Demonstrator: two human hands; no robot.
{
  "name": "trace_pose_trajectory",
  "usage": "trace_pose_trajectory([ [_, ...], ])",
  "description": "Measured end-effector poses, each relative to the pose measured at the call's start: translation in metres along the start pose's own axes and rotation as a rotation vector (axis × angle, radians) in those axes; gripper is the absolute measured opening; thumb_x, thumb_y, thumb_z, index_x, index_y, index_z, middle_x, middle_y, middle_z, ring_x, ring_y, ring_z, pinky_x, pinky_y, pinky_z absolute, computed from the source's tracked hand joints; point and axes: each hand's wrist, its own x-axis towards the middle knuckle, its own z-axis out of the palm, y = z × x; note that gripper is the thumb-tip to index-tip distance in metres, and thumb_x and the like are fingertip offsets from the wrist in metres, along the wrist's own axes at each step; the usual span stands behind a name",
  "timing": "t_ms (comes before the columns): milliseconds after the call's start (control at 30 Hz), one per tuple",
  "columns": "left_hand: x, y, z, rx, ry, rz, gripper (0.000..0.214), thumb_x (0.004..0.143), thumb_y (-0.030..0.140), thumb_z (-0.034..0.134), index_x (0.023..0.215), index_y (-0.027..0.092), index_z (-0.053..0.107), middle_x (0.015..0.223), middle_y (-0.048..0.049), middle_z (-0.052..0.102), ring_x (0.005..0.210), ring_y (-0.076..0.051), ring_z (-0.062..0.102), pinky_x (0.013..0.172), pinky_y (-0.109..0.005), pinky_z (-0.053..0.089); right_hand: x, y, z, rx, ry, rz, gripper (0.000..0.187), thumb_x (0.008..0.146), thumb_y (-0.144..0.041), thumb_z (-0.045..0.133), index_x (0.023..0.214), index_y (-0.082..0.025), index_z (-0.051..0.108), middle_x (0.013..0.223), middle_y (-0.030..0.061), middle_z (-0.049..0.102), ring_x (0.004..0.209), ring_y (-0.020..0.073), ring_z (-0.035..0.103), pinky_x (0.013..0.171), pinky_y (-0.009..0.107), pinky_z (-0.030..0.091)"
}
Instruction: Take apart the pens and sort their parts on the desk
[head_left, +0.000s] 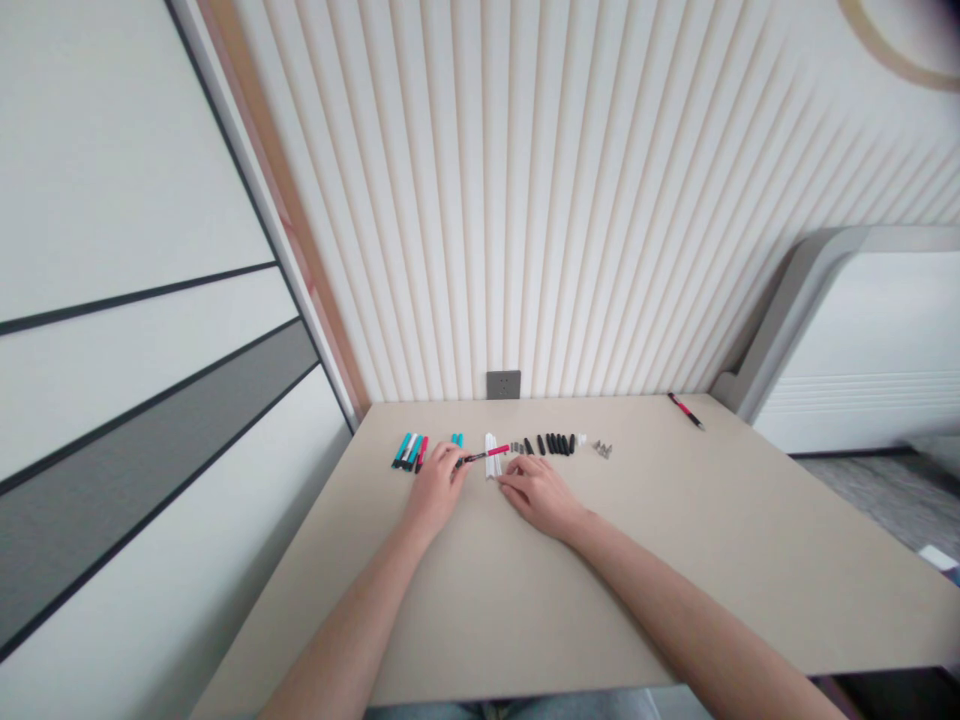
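Note:
My left hand [439, 490] is closed on a red pen [487, 455] with a black tip, held level above the beige table [675, 560]. My right hand [541, 492] rests on the table next to it, fingers curled toward a bundle of white tubes [492, 460]. Left of my left hand lie blue, white and red pen barrels [409, 451] and two small blue pieces [456, 439]. To the right runs a row of black caps [556, 444], then small grey parts [603, 449].
Another red and black pen [685, 410] lies alone at the table's far right. A grey wall socket [503, 384] sits just above the table's back edge on the ribbed wall. A white unit [862, 350] stands at the right.

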Motion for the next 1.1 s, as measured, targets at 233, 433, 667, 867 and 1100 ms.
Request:
trace_pose_trajectory([
  [233, 0.0, 0.002, -0.002, -0.005, -0.009, -0.003, 0.015, 0.093, 0.023, 0.049, 0.097, 0.02, 0.062, 0.098, -0.0055, 0.059, 0.083, -0.019, 0.06, 0.079, -0.035, 0.05, -0.002, -0.001, -0.002, -0.001, 0.013, 0.053, 0.021, 0.094, -0.024, 0.051, 0.102, -0.022, 0.07, 0.101, 0.0069, 0.062, 0.097, 0.0198, 0.057, 0.088, 0.036, 0.042],
  [433, 0.0, 0.002, -0.001, 0.013, -0.019, -0.004, 0.015, 0.094, 0.025, 0.048, 0.098, 0.02, 0.062, 0.097, -0.0054, 0.059, 0.084, -0.019, 0.06, 0.079, -0.034, 0.05, -0.002, -0.004, -0.004, -0.06, 0.003, 0.093, 0.021, 0.095, -0.026, 0.05, 0.1, -0.023, 0.07, 0.101, 0.0069, 0.063, 0.095, 0.0207, 0.057, 0.085, 0.037, 0.04],
  [667, -0.001, 0.0, 0.0, 0.028, -0.029, -0.005, 0.015, 0.094, 0.025, 0.049, 0.098, 0.019, 0.062, 0.099, -0.0057, 0.059, 0.085, -0.02, 0.061, 0.079, -0.035, 0.05, -0.003, -0.005, -0.005, -0.061, -0.016, 0.049, 0.024, 0.095, -0.029, 0.05, 0.109, -0.026, 0.07, 0.106, 0.0077, 0.062, 0.1, 0.0216, 0.056, 0.087, 0.037, 0.039],
  [867, -0.001, 0.0, 0.0, 0.012, -0.02, -0.012, 0.014, 0.093, 0.024, 0.05, 0.097, 0.02, 0.063, 0.098, -0.0057, 0.06, 0.088, -0.021, 0.061, 0.08, -0.035, 0.05, -0.01, 0.0, -0.01, -0.04, -0.006, 0.044, 0.022, 0.095, -0.032, 0.052, 0.095, -0.024, 0.072, 0.098, 0.006, 0.066, 0.095, 0.0203, 0.057, 0.088, 0.038, 0.037],
  [1100, -0.002, -0.002, 0.001, 0.017, -0.035, 0.011, 0.014, 0.092, 0.018, 0.051, 0.098, 0.02, 0.063, 0.1, -0.0065, 0.061, 0.092, -0.021, 0.06, 0.085, -0.037, 0.05, -0.016, 0.007, -0.019, -0.084, -0.024, 0.201, 0.024, 0.091, -0.035, 0.059, 0.074, -0.021, 0.068, 0.082, 0.0051, 0.068, 0.087, 0.0204, 0.059, 0.081, 0.034, 0.038],
])
